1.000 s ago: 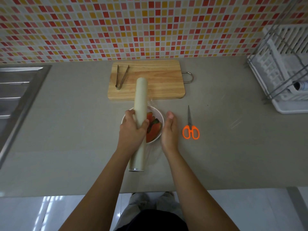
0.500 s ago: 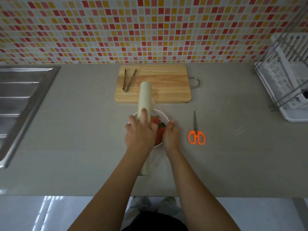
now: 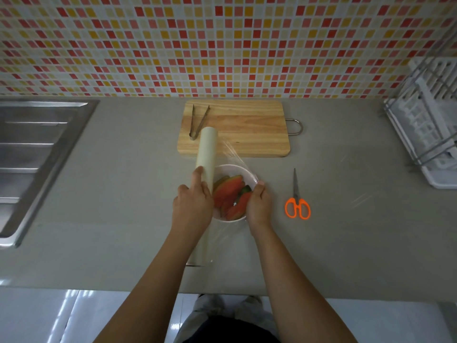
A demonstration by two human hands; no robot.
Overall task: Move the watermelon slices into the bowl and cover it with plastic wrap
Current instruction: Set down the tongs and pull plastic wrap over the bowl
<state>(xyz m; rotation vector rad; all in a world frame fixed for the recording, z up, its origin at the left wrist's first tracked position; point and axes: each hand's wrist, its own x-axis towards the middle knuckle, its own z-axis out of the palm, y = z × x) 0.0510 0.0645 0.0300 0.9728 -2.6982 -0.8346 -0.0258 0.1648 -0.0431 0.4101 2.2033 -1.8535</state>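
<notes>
loud red-orange-yellow mosaic tile wall (image 3: 222, 45) at the back, grey desk (image 3: 111, 231), steel sink (image 3: 37, 157) at its left edge, white dish rack (image 3: 425, 125) on the right edge, shiny floor (image 3: 86, 318) below

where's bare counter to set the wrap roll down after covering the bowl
Widest bare counter lies between the sink and the left hand holding the wrap roll. A smaller patch sits between the scissors and drying rack. Crowded around the bowl, right hand pinching the film, and cutting board.
</notes>
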